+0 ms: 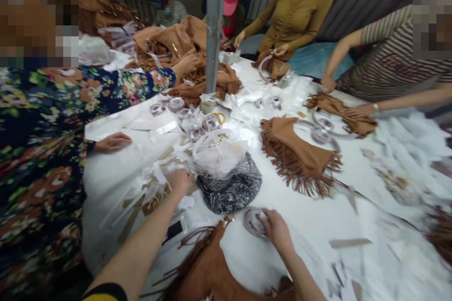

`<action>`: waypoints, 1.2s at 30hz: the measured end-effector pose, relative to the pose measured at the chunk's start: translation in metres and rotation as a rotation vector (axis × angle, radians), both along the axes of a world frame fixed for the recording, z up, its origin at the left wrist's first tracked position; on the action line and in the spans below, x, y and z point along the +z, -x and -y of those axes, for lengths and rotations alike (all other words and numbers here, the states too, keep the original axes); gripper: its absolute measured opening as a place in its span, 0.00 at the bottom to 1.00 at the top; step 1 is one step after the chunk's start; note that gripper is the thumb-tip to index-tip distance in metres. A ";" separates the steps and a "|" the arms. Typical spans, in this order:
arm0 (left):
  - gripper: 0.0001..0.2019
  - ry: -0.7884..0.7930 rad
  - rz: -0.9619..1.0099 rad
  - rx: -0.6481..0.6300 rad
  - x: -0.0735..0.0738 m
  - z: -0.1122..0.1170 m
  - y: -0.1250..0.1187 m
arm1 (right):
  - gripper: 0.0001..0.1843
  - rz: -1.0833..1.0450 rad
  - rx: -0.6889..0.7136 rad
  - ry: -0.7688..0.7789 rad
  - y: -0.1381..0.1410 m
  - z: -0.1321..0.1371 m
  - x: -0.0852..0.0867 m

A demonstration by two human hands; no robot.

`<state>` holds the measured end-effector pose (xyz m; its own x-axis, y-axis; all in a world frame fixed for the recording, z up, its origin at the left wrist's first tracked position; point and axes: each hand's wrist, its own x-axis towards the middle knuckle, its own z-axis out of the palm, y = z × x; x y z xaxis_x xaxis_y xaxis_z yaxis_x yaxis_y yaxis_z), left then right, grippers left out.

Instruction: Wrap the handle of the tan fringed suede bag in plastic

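Observation:
My left hand reaches out over a heap of white paper strips and scraps, fingers curled down into them; what they grip is hidden. My right hand is closed on a roll of clear tape lying on the white table. A brown fringed suede bag lies just in front of me between my arms. Beyond my hands sits a dark glittery bag stuffed with white tissue paper.
Another brown fringed bag lies mid-table, with several tape rolls behind. A person in a floral sleeve leans in at left, one hand on the table. Two more people work at the far right. A grey pole stands at the back.

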<state>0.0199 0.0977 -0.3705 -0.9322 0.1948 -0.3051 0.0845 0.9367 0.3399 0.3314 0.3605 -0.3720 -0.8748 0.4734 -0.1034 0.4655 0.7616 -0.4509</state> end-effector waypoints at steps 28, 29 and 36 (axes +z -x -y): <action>0.19 -0.780 0.035 0.253 0.065 0.044 0.000 | 0.23 -0.122 -0.011 -0.073 -0.001 -0.009 0.018; 0.21 -0.822 0.046 0.244 0.070 0.047 -0.008 | 0.24 -0.173 -0.027 -0.089 0.001 -0.005 0.028; 0.24 -0.991 0.304 0.064 0.085 0.023 -0.094 | 0.26 -0.375 -0.108 0.411 0.043 0.109 0.094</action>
